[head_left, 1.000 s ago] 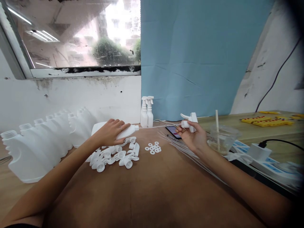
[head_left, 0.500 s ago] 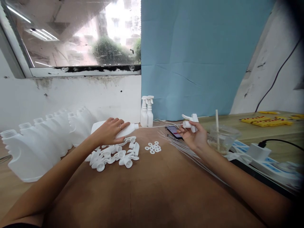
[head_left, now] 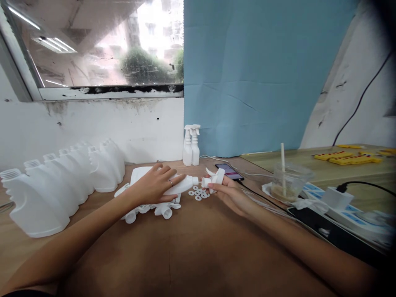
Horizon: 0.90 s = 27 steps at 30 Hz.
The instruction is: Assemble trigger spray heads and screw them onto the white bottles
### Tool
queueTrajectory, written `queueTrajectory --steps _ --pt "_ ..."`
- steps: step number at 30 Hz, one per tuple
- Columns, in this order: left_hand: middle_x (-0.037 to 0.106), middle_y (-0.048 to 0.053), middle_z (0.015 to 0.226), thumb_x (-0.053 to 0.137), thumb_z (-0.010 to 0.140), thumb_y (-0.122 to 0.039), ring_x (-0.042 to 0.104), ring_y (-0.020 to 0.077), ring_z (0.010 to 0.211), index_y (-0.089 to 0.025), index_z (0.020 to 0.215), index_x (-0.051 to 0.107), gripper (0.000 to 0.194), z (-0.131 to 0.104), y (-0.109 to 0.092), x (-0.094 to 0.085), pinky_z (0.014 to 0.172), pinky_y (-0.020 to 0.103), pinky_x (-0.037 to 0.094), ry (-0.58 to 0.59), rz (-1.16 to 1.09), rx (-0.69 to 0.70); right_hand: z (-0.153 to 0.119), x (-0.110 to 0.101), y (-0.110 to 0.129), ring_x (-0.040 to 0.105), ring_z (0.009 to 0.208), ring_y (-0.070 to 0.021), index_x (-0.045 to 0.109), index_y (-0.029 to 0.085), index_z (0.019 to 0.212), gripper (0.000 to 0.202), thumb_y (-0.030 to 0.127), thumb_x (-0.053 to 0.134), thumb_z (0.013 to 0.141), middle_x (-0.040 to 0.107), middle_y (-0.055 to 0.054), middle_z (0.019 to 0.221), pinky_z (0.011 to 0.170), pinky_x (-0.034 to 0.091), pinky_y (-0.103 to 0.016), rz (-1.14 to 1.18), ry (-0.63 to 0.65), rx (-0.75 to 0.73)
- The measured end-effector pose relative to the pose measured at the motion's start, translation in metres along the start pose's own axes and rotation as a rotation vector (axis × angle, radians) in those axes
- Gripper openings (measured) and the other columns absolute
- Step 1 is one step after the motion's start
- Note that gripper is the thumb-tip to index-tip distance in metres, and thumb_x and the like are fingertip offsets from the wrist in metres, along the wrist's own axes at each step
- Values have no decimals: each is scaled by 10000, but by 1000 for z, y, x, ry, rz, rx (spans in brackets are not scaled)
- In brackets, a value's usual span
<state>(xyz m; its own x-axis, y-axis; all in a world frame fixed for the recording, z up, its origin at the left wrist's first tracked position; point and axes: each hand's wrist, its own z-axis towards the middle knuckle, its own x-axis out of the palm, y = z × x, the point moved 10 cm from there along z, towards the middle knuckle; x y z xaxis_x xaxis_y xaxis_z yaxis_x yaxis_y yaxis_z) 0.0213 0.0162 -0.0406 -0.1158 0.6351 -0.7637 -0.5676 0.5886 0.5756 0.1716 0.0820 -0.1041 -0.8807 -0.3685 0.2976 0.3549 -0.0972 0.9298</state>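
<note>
My left hand [head_left: 157,183] is wrapped over a white plastic bottle [head_left: 185,184] lying on its side, its neck pointing right. In my right hand [head_left: 230,192] is a white trigger sprayer head [head_left: 216,178], its collar facing the bottle's mouth with a very small gap or light contact; I cannot tell which. No dip tube shows between them. Beneath and in front of the bottle lies a pile of loose trigger sprayer heads [head_left: 167,211]. Several white ring washers [head_left: 199,194] are scattered flat on the table just below the bottle's neck.
Open-necked white bottles [head_left: 40,202] stand in rows at left. Two bottles with sprayers [head_left: 192,148] stand against the wall. A phone [head_left: 229,172], thin white tubes [head_left: 262,206], a plastic cup with a straw [head_left: 287,183] and a power strip [head_left: 346,210] are at right.
My right hand has brought the sprayer head left and down to the bottle's mouth. The bottle has shifted right and slightly down with my left hand, and the phone is more exposed.
</note>
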Motion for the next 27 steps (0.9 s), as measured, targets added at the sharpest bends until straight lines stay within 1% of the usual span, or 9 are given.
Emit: queueTrajectory --steps 3,6,9,11,14,16,20,24,27 --pt "538 107 1121 415 913 -555 468 265 962 -182 1392 344 612 1 -11 0 899 408 336 5 -12 17 -4 5 -4 633 878 -206 613 186 1011 447 256 814 617 677 -51 999 808 482 -334 -73 18 8" --pt "540 104 1108 411 913 -566 469 258 948 -187 1400 341 621 1 -16 0 892 401 338 15 -19 26 -6 5 -7 626 942 -234 595 198 1027 514 244 834 574 676 -50 1011 847 476 -357 -177 9 6" --pt "537 110 1136 403 924 -551 469 257 968 -187 1401 334 604 2 -19 -1 892 401 337 15 -21 43 -5 2 -8 615 955 -219 575 210 1059 524 239 821 597 662 -41 1034 840 469 -335 -211 -1 -27" --pt "539 117 1148 400 928 -545 469 257 976 -181 1393 340 594 3 -21 -1 891 406 337 10 -21 55 -4 1 -11 612 903 -189 563 207 1079 510 243 805 632 654 -34 1021 780 467 -298 -217 1 -38" --pt "541 125 1148 397 928 -544 472 256 976 -157 1364 368 584 3 -23 0 896 417 337 -6 -20 64 -4 3 -12 576 715 -145 550 177 1057 422 305 756 712 637 -10 822 621 431 -259 -241 11 -57" --pt "541 128 1142 401 926 -545 477 257 974 -149 1350 382 581 3 -24 0 896 421 339 -20 -21 66 -5 7 -10 534 641 -130 535 165 1027 366 353 709 766 596 9 722 570 398 -253 -239 27 -86" --pt "552 131 1107 401 926 -541 487 260 957 -152 1347 385 574 3 -26 -1 883 428 347 -28 -17 64 -9 9 -7 515 648 -109 478 201 1078 456 314 749 730 605 7 851 599 400 -249 -183 19 -101" --pt "548 138 1114 389 931 -537 487 261 950 -147 1348 384 571 3 -27 -3 876 429 352 -30 -19 64 -10 9 -6 510 625 -130 460 215 1035 376 368 693 784 565 36 699 591 394 -256 -185 11 -114" --pt "546 140 1108 394 934 -525 488 262 949 -149 1356 378 565 3 -29 -4 876 429 350 -25 -5 72 -10 7 -7 523 641 -126 438 247 1065 441 346 731 749 596 33 798 606 408 -255 -198 4 -122"
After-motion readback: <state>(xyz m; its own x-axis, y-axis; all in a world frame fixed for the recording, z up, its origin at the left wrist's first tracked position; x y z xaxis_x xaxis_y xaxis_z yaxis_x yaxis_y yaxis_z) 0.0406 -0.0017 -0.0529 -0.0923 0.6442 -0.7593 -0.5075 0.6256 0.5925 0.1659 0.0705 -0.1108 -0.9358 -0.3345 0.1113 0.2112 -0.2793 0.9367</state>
